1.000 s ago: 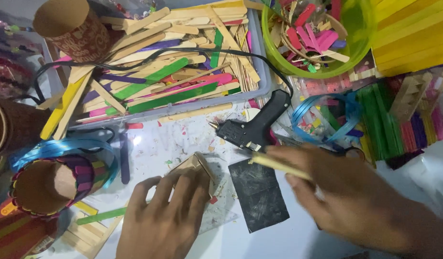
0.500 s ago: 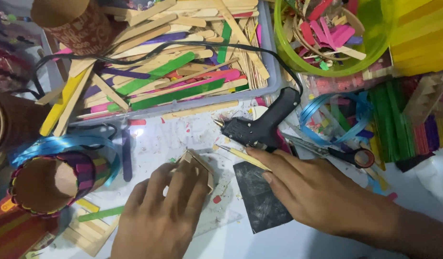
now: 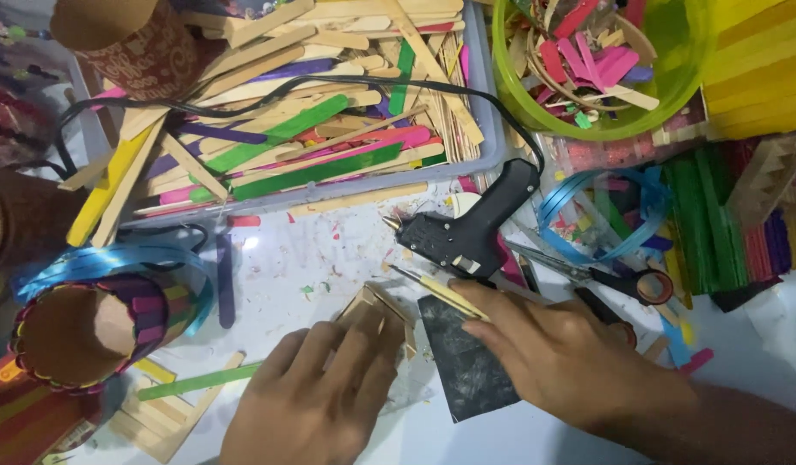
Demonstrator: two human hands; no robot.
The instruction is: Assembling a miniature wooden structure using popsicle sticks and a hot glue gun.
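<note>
- Head view, left hand (image 3: 316,392): laid palm-down, fingers close together and flat, pressing a small assembly of plain wooden sticks (image 3: 382,308) onto the white table (image 3: 329,250); only the far corner of the assembly showing past the fingertips, rest hidden under the hand.
- Right hand (image 3: 557,353): thumb and forefinger pinching a thin pale stick (image 3: 436,290), other fingers curled over a dark square pad (image 3: 467,353).
- Thin stick: long axis slanting from the fingers up and left, free tip pointing at the corner of the assembly, just beside it; contact not clear.
- Step in hand, as a judgement: holding the wooden piece steady while working at its joint with the stick tip, probably spreading or cleaning glue.
- Next move would call for a steady press from the left hand and a small, fine push of the tip along the joint.
- Black glue gun (image 3: 471,228) lying just beyond the right hand, nozzle pointing left, cord running up over the grey tray of coloured sticks (image 3: 488,112).
- Scissors (image 3: 626,280) to the right; green bowl (image 3: 518,95) of scraps top right; stick-covered tube (image 3: 88,331) with blue ribbon at the left.
</note>
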